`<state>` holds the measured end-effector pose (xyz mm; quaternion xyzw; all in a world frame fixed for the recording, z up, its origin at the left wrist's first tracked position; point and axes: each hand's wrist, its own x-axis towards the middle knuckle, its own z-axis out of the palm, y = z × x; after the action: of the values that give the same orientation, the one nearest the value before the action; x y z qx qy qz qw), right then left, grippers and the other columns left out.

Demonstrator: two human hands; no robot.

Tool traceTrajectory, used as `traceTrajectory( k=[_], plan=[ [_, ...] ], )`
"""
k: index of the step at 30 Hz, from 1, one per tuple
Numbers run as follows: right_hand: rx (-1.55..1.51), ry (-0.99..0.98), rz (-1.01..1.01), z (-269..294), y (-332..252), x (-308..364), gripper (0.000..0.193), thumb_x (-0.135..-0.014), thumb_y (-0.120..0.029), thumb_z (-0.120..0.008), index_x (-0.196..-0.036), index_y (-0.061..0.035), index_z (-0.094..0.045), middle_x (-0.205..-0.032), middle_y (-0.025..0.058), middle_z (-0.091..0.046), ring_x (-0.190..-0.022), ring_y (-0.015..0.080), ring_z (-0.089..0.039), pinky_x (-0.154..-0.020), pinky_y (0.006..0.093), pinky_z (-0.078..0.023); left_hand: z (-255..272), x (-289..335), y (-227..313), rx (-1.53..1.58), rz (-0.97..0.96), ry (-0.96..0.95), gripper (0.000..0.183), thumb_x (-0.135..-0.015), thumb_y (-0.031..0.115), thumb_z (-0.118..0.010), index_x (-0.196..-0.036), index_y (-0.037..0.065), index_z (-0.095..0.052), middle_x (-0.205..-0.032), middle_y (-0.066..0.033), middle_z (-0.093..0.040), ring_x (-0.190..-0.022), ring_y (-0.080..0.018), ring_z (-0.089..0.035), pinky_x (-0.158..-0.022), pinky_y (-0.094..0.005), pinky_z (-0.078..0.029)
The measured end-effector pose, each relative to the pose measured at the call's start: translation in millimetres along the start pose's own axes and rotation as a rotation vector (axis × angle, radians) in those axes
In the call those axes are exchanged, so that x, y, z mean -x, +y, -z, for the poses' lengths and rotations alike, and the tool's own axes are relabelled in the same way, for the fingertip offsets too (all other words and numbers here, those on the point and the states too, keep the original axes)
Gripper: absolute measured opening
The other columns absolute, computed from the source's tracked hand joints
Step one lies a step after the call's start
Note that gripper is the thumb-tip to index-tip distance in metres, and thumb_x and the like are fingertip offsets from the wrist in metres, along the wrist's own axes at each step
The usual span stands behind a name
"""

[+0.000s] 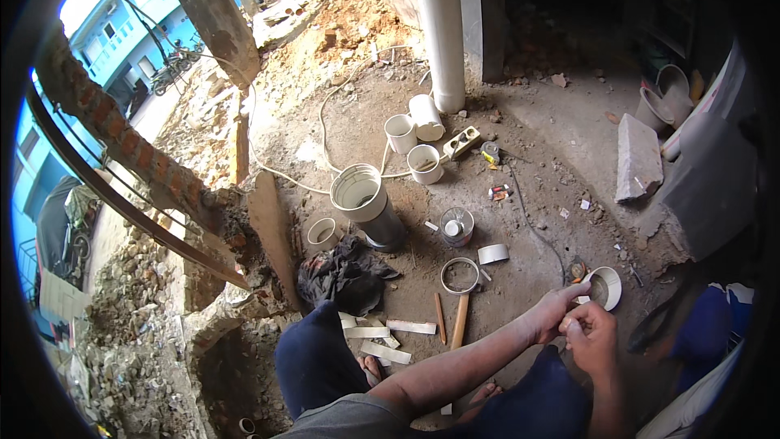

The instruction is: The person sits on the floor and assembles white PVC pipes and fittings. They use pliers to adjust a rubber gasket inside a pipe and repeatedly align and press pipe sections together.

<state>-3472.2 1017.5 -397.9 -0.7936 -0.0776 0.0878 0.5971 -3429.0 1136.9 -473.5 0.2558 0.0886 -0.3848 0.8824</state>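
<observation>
My left hand [554, 316] reaches across to the right, its fingers at the near-left rim of a short white plastic pipe piece [613, 286]. It appears to grip that rim, though the grip is partly hidden. Just below, my right hand [591, 340] is closed, fingers curled close to the left wrist; whatever is in them is too small or hidden to tell. A thin dark cable [532, 223] runs along the ground toward the pipe piece. Left of my arm lie a hammer with a wooden handle [461, 319] and a white pipe ring [460, 275] by its head end.
A wide white pipe socket [358, 193] stands in a grey pipe, beside black cloth [341, 275]. Farther off are a tall white pipe [439, 41], several short pipe pieces [424, 164], a power strip [461, 141] and a tape measure [490, 153]. Broken brickwork [154, 146] borders the left.
</observation>
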Motion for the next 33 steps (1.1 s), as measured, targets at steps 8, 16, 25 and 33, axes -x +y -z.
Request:
traceTrajectory(
  k=[8, 16, 25, 33],
  plan=[
    [0.185, 0.124, 0.635, -19, -137, -54, 0.005, -0.084, 0.001, -0.060, -0.088, 0.0039, -0.061, -0.102, 0.0107, -0.062, -0.076, 0.0090, -0.058, -0.066, 0.0231, -0.047, -82, 84, 211, -0.325, -0.449, 0.170, 0.033, -0.102, 0.034, -0.043, -0.119, 0.008, -0.052, -0.091, -0.0079, -0.060, -0.081, -0.0213, -0.059, -0.076, -0.0408, -0.053],
    [-0.100, -0.261, 0.319, -93, -119, -47, 0.008, -0.086, -0.004, -0.062, -0.088, 0.0038, -0.061, -0.104, 0.0130, -0.062, -0.070, 0.0063, -0.057, -0.059, 0.0217, -0.046, 6, 167, 268, -0.286, -0.857, 0.506, 0.035, -0.106, 0.037, -0.036, -0.118, 0.008, -0.053, -0.072, 0.0002, -0.048, -0.058, -0.0121, -0.047, -0.051, -0.0295, -0.045],
    [-0.320, -0.226, 0.287, -93, -73, -78, 0.015, -0.088, -0.012, -0.062, -0.080, 0.0009, -0.060, -0.094, 0.0162, -0.066, -0.078, 0.0231, -0.065, -0.083, 0.0401, -0.051, 123, 161, 272, -0.040, -0.887, 0.640, 0.037, -0.106, 0.033, -0.034, -0.120, 0.004, -0.052, -0.071, -0.0002, -0.043, -0.058, -0.0117, -0.038, -0.051, -0.0270, -0.037],
    [-0.808, 0.056, 0.256, -46, -94, -90, 0.017, -0.098, -0.020, -0.056, -0.090, -0.0056, -0.050, -0.058, -0.0018, -0.037, -0.050, 0.0112, -0.044, -0.054, 0.0341, -0.047, 167, 166, 318, 0.136, -1.017, 0.706, 0.034, -0.105, 0.032, -0.038, -0.123, 0.006, -0.049, -0.072, -0.0006, -0.043, -0.059, -0.0118, -0.039, -0.050, -0.0259, -0.035]
  ],
)
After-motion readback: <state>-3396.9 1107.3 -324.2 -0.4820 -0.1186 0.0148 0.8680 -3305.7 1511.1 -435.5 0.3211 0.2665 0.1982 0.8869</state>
